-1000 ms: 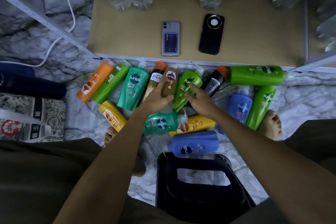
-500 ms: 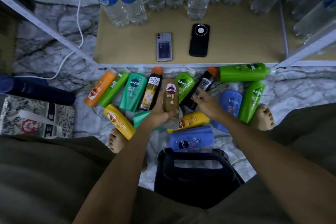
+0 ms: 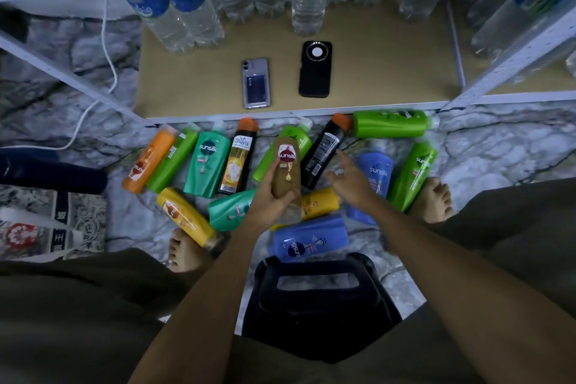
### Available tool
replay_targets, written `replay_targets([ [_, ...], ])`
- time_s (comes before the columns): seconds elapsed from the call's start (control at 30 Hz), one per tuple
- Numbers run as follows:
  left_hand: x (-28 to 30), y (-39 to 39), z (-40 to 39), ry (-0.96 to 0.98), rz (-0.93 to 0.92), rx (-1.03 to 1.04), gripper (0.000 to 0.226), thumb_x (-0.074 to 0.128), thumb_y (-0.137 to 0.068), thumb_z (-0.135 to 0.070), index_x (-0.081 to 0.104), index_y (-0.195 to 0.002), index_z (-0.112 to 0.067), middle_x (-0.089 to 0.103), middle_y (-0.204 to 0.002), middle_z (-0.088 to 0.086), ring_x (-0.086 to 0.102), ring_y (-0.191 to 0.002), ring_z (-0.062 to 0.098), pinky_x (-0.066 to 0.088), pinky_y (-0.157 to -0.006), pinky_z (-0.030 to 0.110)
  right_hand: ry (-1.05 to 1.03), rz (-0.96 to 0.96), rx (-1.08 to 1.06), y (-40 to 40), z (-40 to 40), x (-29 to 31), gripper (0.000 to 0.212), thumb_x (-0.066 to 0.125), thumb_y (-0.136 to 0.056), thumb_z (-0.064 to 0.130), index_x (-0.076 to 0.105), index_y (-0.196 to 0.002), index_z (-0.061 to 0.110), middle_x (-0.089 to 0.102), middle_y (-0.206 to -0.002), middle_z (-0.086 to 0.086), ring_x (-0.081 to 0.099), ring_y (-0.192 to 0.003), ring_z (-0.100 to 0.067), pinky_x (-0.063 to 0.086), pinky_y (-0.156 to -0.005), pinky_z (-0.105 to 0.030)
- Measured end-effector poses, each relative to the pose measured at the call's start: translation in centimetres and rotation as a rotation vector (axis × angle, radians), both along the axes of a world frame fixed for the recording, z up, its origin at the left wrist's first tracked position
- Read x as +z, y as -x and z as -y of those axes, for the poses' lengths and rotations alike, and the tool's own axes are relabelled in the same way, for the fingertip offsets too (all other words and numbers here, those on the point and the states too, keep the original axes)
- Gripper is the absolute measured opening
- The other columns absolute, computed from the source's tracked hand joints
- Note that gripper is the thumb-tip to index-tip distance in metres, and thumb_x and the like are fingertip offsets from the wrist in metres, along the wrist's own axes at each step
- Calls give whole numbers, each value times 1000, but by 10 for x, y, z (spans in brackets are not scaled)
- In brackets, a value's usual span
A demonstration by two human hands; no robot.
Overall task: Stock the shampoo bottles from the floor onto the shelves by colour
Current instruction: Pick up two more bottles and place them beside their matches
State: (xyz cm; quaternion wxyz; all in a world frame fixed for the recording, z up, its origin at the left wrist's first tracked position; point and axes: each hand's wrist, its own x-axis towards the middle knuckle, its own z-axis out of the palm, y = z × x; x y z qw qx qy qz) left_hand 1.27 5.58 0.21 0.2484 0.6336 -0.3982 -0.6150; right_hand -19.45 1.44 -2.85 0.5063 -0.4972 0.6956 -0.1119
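My left hand [image 3: 270, 193] grips a brown shampoo bottle [image 3: 287, 165] and holds it lifted above the pile. My right hand [image 3: 350, 179] hovers with spread fingers beside a black bottle with an orange cap [image 3: 324, 151]. Several shampoo bottles lie on the marble floor: orange [image 3: 149, 162], green [image 3: 170, 162], teal [image 3: 207, 167], yellow [image 3: 184, 217], blue [image 3: 310, 240] and a large green one [image 3: 391, 123]. The bottom shelf [image 3: 383, 72] is a tan board just beyond them.
Two phones, one grey [image 3: 255, 83] and one black [image 3: 315, 69], lie on the shelf with several water bottles [image 3: 308, 6] behind. A black stool [image 3: 318, 299] stands between my knees. My bare feet [image 3: 433, 201] flank the pile. A white cable [image 3: 103, 78] runs at left.
My left hand has picked the brown bottle out of the row and raised it. My right hand moved off the green bottle toward the black one. The view tilted up, showing more shelf.
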Motion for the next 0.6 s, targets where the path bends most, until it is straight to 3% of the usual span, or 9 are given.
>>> replay_targets([
  [0.1,0,3,7,-1,-14,26,76,64,-97,-11,24,-158,-34,47,-148,-4,55,-109,-12,53,-83,12,6,3,-66,-6,11,-15,74,61,-100,30,19,-160,22,38,-159,-11,49,-134,-32,46,-103,-39],
  [0.17,0,2,12,-1,4,20,75,63,-98,-13,23,-159,-31,48,-145,-5,54,-107,-15,51,-81,9,-9,38,-140,-13,18,-27,78,64,-98,26,18,-160,22,41,-157,-11,55,-126,-29,48,-98,-38],
  [0.3,-5,-2,27,2,14,17,76,64,-96,-9,26,-158,-31,51,-147,-1,60,-120,7,53,-94,19,-51,47,-184,-29,31,-52,88,67,-96,24,9,-162,28,46,-154,-13,53,-132,-34,47,-100,-37],
  [0.43,-12,-4,34,-12,4,21,76,66,-95,-12,29,-156,-38,49,-150,-1,58,-127,12,52,-104,36,-80,99,-337,-38,39,-68,95,68,-94,14,4,-161,35,54,-148,-8,57,-128,-29,49,-95,-31],
  [0.53,-18,-8,34,-21,-2,34,77,67,-95,-11,29,-156,-37,47,-153,-1,57,-129,12,52,-104,36,-80,81,-372,-44,38,-75,103,75,-89,15,5,-160,41,62,-138,-11,65,-115,-32,57,-92,-42],
  [0.6,-21,-10,38,-18,-11,51,76,66,-94,-9,31,-156,-35,46,-153,0,56,-130,13,52,-103,32,-50,63,-404,-47,37,-79,107,81,-83,19,10,-160,43,66,-132,-10,66,-114,-29,57,-92,-42],
])
